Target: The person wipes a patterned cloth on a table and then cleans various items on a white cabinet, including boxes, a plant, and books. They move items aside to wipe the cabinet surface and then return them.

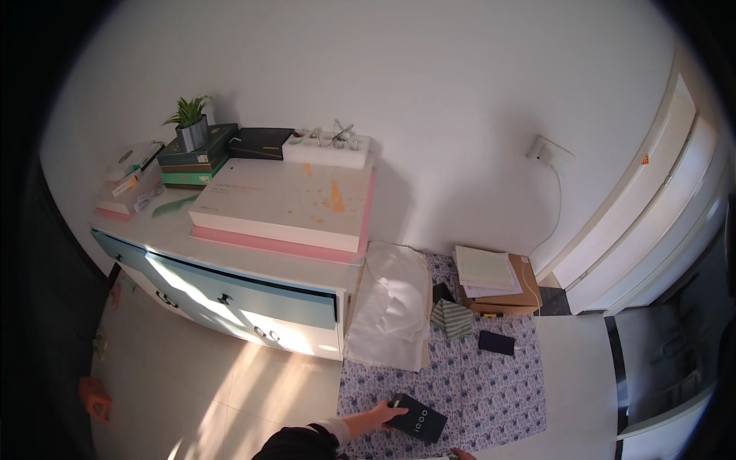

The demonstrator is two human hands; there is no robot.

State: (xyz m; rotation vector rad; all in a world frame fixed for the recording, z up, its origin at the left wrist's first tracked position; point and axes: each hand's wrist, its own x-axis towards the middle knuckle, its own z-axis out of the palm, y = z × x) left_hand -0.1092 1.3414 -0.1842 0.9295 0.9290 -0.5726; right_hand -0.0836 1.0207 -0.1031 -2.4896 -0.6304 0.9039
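Note:
My left hand grips the left end of a black iQOO phone box, its thumb lying on the top face. The box is above or on a mat with a blue floral print; I cannot tell whether it touches. Only a sliver of my right hand shows at the bottom edge, near the box, so its fingers and anything in them are hidden. Farther up the mat lie a dark smartphone, a folded grey-green patterned cloth and a white cloth.
A cardboard box with papers on top stands by the wall. A white cable runs down from a wall socket. At left, a blue-and-white cabinet bears a large flat box and a potted plant.

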